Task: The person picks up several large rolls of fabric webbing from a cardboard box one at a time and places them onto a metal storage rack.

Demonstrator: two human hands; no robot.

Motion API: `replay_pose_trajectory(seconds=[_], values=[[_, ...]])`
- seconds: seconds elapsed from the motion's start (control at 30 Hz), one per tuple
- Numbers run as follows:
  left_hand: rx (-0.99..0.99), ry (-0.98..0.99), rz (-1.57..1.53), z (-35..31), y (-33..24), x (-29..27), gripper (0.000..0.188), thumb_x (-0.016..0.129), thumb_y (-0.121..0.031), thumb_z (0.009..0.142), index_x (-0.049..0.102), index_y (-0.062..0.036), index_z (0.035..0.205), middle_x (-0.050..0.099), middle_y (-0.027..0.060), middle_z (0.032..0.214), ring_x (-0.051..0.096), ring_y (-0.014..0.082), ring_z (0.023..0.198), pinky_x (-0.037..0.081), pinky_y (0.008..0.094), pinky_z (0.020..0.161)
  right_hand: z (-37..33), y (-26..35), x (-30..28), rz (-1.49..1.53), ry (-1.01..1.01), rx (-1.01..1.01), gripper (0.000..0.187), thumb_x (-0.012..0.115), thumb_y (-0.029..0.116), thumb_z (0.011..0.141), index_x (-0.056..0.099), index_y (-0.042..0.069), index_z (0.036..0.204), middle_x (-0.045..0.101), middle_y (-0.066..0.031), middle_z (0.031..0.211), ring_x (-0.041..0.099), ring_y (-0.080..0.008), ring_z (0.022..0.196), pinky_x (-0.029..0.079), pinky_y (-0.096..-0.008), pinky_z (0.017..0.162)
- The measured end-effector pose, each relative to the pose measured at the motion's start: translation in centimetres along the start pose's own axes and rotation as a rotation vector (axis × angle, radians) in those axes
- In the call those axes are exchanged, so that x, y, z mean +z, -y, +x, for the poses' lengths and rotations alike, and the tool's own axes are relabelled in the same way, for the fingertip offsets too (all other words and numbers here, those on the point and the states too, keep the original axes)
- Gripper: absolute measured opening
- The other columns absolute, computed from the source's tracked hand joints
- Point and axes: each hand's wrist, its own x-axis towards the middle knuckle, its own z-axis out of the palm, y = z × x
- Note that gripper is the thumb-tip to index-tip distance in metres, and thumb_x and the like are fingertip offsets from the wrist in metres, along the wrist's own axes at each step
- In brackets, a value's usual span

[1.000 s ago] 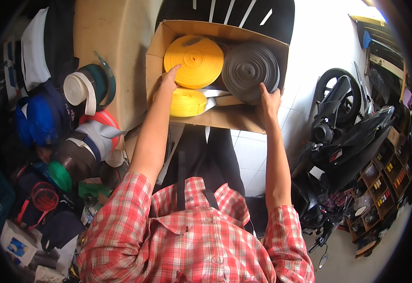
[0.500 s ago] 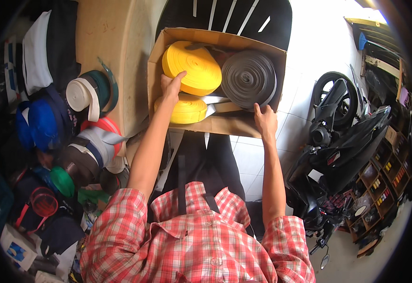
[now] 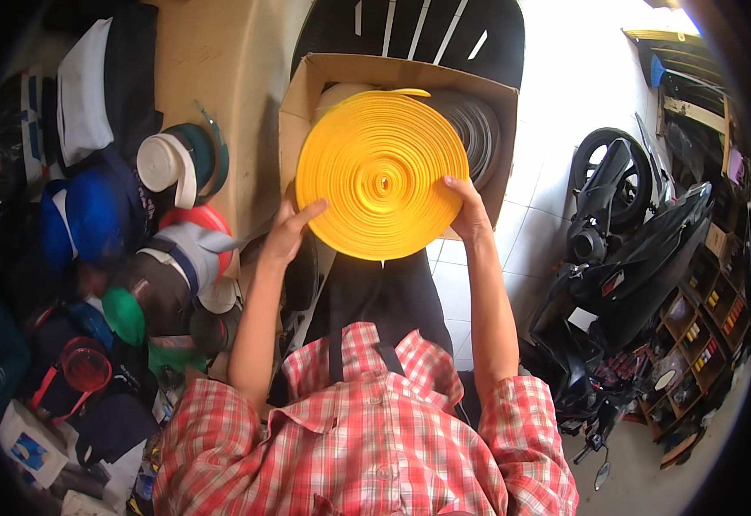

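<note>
The left hand (image 3: 284,234) and right hand (image 3: 470,211), partly curled with thumbs over the rim, grip opposite sides of a yellow strap roll (image 3: 384,172) above the cardboard box (image 3: 296,120), partly hiding a grey roll (image 3: 480,129). Pale lettering on the navy cloth (image 3: 130,193) is too small to read.

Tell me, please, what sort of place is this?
Probably a workshop or storeroom for strapping: a large yellow roll of flat band, a white roll at the left, and a shelf with compartments at the right.
</note>
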Motion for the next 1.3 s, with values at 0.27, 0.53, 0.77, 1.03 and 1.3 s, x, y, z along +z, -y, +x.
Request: replay_pose_trajectory(seconds=[0.27, 0.53, 0.77, 1.03, 1.3], values=[[-0.148, 0.134, -0.450, -2.9, -1.4, 3.8, 0.059, 0.070, -0.023, 0.079, 0.047, -0.0028, 0.129, 0.059, 0.0096, 0.118, 0.059, 0.0203, 0.109, 0.050, 0.0342, 0.093, -7.8, -0.4, -1.4, 0.329, 0.131, -0.160, 0.062, 0.052, 0.046, 0.093, 0.040, 0.004, 0.137, 0.055, -0.0124, 0.127, 0.056, -0.0245, 0.113, 0.048, -0.0386, 0.093], [-0.023, 0.288, -0.157, -5.0, -5.1, 10.0, 0.059, 0.064, -0.032, 0.083, 0.043, -0.0035, 0.131, 0.053, 0.0101, 0.121, 0.053, 0.0201, 0.112, 0.043, 0.0342, 0.096, -15.3, 0.2, 5.0, 0.119, 0.015, -0.377, 0.065, 0.038, 0.051, 0.097, 0.028, 0.005, 0.142, 0.038, -0.0146, 0.135, 0.040, -0.0288, 0.121, 0.036, -0.0394, 0.100], [0.326, -0.091, 0.307, -9.5, -3.8, 11.0, 0.054, 0.055, -0.036, 0.090, 0.040, -0.0042, 0.131, 0.042, 0.0164, 0.130, 0.043, 0.0248, 0.119, 0.031, 0.0376, 0.105, -16.9, 0.1, 6.3, -0.058, 0.109, -0.309, 0.065, 0.037, 0.044, 0.098, 0.015, 0.006, 0.146, 0.017, -0.0165, 0.145, 0.019, -0.0326, 0.132, 0.022, -0.0414, 0.107], [0.134, 0.269, -0.468, -11.0, 0.0, 11.9, 0.058, 0.037, -0.042, 0.100, 0.029, -0.0084, 0.147, 0.030, 0.0094, 0.150, 0.033, 0.0191, 0.136, 0.026, 0.0347, 0.112, -15.4, -0.9, 11.5, -0.983, 0.278, -0.578, 0.069, 0.036, 0.036, 0.100, 0.000, 0.006, 0.150, -0.006, -0.0187, 0.155, -0.005, -0.0369, 0.143, 0.005, -0.0436, 0.115], [0.474, 0.192, -0.420, -17.3, 2.6, 12.0, 0.058, 0.044, -0.041, 0.099, 0.033, -0.0067, 0.144, 0.044, 0.0115, 0.141, 0.044, 0.0201, 0.128, 0.039, 0.0350, 0.105, -23.4, 3.9, 15.4, -1.760, 0.793, -1.144, 0.066, 0.042, 0.064, 0.088, 0.041, 0.027, 0.143, 0.027, -0.0097, 0.154, 0.013, -0.0495, 0.140, -0.002, -0.0731, 0.104]])
